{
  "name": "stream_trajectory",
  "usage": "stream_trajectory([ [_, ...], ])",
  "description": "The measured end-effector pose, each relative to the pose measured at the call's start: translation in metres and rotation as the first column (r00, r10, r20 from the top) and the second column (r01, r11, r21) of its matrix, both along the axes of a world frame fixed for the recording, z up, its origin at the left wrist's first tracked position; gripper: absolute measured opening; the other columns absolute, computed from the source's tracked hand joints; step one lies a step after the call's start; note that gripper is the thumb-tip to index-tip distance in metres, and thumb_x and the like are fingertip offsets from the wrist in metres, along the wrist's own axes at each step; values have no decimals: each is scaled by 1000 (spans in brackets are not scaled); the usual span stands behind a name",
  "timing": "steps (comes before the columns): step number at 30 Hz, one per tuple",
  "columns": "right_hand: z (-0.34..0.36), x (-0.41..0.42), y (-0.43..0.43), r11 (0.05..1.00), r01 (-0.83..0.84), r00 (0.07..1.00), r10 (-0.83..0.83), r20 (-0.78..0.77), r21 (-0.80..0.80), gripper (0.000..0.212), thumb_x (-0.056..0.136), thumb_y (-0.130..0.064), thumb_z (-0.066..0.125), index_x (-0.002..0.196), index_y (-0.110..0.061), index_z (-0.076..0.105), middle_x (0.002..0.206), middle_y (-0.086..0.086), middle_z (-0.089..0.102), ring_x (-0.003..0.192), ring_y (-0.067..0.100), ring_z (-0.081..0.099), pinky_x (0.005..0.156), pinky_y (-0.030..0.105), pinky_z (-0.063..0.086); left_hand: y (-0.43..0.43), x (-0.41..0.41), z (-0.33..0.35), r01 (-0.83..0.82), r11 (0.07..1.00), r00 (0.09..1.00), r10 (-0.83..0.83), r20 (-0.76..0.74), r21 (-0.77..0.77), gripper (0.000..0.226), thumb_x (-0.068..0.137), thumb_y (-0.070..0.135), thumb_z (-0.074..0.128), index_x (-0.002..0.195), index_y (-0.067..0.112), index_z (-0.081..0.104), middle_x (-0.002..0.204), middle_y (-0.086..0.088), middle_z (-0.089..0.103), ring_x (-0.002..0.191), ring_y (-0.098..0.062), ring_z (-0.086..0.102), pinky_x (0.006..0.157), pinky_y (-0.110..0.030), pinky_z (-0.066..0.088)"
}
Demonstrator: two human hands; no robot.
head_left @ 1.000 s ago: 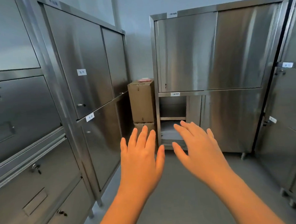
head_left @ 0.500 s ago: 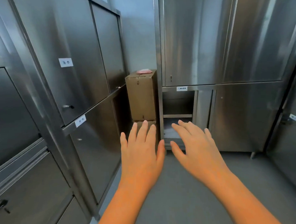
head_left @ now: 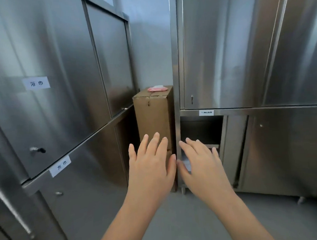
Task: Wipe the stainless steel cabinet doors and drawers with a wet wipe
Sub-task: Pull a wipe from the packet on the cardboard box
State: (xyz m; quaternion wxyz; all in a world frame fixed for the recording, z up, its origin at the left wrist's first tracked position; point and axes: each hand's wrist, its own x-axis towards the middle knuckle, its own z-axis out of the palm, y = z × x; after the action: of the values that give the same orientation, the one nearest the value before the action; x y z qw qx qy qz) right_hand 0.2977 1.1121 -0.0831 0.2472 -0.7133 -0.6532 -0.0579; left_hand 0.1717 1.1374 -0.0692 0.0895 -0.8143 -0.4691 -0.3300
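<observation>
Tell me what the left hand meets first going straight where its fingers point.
Probably the front of the cardboard box: the left hand points at it, nothing between; depth unclear. The pink wipe pack lies higher, on top.

Both my forearms reach forward and up, bare to the elbow. My left hand (head_left: 151, 168) is flat, back toward me, fingers straight and slightly spread. My right hand (head_left: 202, 167) angles inward, fingers extended and relaxed, thumb close beside the left thumb. Neither hand holds anything.
</observation>
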Motion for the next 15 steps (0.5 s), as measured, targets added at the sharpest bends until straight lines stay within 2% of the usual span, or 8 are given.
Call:
stream_trajectory([
  [1,-2,3,15,1000,-1,1000,1,-1,-10,51,97,-45,32,146,-33,21,152,-13,18,141,8,8,114,37,7,12,3,-1,-5,998,1000,5,-13,-55,43,93,34,50,132,15,53,141,-5,47,134,-27,37,108,-55,21],
  [3,-6,8,43,1000,-7,1000,7,12,-29,51,98,-46,31,146,-34,19,153,-14,17,141,8,8,114,37,8,44,5,-9,-35,991,998,27,-64,-127,51,98,43,33,146,27,29,155,7,20,144,-14,10,114,-43,1],
  [5,-10,11,71,999,-20,1000,21,10,-49,51,98,-45,30,146,-34,18,153,-14,16,141,7,8,114,37,8,76,8,-15,-63,988,996,52,-79,-138,53,97,47,25,148,32,18,156,13,9,143,-9,-2,113,-38,-7],
  [8,-19,15,112,997,-21,1000,21,4,-79,51,98,-44,30,146,-34,17,153,-15,15,141,6,7,114,37,8,119,12,-22,-57,983,998,55,-16,-173,53,97,46,26,147,32,20,156,14,11,143,-7,-1,113,-35,-8],
  [15,-26,14,227,997,48,999,-47,16,-68,51,97,-43,33,146,-32,20,152,-12,19,141,10,10,114,40,8,247,-4,-42,-22,982,1000,21,-7,-187,54,97,46,28,148,31,20,156,12,13,143,-9,1,113,-37,-6],
])
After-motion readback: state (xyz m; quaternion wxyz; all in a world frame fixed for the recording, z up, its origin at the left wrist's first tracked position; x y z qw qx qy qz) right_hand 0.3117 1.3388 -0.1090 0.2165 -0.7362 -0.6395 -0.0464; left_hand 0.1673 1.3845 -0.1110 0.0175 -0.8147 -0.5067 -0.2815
